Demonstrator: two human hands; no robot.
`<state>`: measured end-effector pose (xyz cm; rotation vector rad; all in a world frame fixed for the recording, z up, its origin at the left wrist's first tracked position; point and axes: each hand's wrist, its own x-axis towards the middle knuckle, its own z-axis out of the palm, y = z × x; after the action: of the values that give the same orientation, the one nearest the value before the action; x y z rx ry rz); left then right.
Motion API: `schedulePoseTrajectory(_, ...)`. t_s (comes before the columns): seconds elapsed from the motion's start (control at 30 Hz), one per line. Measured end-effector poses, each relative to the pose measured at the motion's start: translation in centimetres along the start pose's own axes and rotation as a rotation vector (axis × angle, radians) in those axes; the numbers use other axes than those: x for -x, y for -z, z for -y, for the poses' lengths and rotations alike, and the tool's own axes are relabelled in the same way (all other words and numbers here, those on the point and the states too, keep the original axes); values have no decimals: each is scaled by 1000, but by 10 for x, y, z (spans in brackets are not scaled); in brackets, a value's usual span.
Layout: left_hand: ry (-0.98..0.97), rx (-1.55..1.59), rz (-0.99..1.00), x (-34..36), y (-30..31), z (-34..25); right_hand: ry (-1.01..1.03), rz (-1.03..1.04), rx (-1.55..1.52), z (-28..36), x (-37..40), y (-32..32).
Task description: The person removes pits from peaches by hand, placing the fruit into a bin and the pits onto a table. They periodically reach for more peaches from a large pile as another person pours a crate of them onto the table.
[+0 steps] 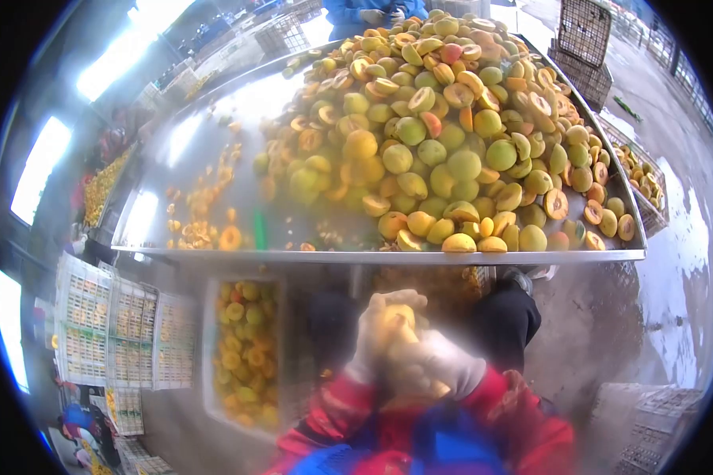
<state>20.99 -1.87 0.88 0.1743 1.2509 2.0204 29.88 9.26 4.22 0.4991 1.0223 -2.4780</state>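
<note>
- Head view: metal desk (348, 256) heaped with whole and halved fruit (432, 150); filled crate (211, 356) lower left.
- Left hand (370, 336) — grip curled around a yellow fruit (400, 315), on the desk's near side.
- Right hand (445, 360) beside it — blurred, so I cannot tell its grip.

heaped stone fruit (451, 150) blocks the middle and right of the bench (249, 99); the left leaves a low passage over scattered pieces (194, 235). a metal rim (372, 256) bars the near edge, a filled crate (210, 348) the floor (174, 412) leftward.
</note>
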Motion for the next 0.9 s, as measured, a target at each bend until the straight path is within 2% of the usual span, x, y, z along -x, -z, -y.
schedulePoseTrajectory(0.03, -41, 17, -14, 1, -3, -4, 133, -20, 80, -5, -3, -1)
schedulePoseTrajectory(0.07, -117, -74, -24, 3, -4, -5, -35, -50, 80, 8, 3, -11)
schedulePoseTrajectory(0.1, -109, -73, -27, 3, -2, -3, -40, -53, 75, -2, -2, -10)
schedulePoseTrajectory(0.17, -202, -223, 8, 0, 3, -3, 199, -61, 108, -33, -25, 1)
schedulePoseTrajectory(0.23, -118, -130, -56, 3, -1, -6, 203, -62, 145, -42, -30, 2)
schedulePoseTrajectory(0.3, -21, -110, -25, 4, 1, -6, 402, -276, 626, -30, -13, -11)
schedulePoseTrajectory(0.33, -17, -108, -30, 3, 3, -8, 508, -336, 724, -49, -28, 0)
schedulePoseTrajectory(0.37, 45, -125, -4, 3, 5, -10, 500, -334, 723, -49, -24, -3)
schedulePoseTrajectory(0.43, 163, -161, 53, 0, 7, -14, 442, -506, 964, -41, -16, -12)
schedulePoseTrajectory(0.47, 217, -207, 23, -1, 5, -17, 440, -507, 960, -42, -18, -9)
schedulePoseTrajectory(0.53, 257, -165, 36, 0, 10, -11, 270, -185, 427, -41, -22, 1)
schedulePoseTrajectory(0.57, 291, -125, 51, -2, 13, -8, 274, -184, 430, -34, -20, -2)
schedulePoseTrajectory(0.63, 216, -58, -7, 0, 13, 3, 132, -165, 213, -22, -10, -13)
schedulePoseTrajectory(0.73, 40, -133, -115, 3, -3, -3, 122, -159, 41, -18, -9, -13)
schedulePoseTrajectory(0.83, 65, -101, -202, -2, -6, -2, 88, -126, -105, -18, -9, -13)
schedulePoseTrajectory(0.9, -17, -144, -211, -10, 5, 4, 97, -107, -153, -17, -6, -14)
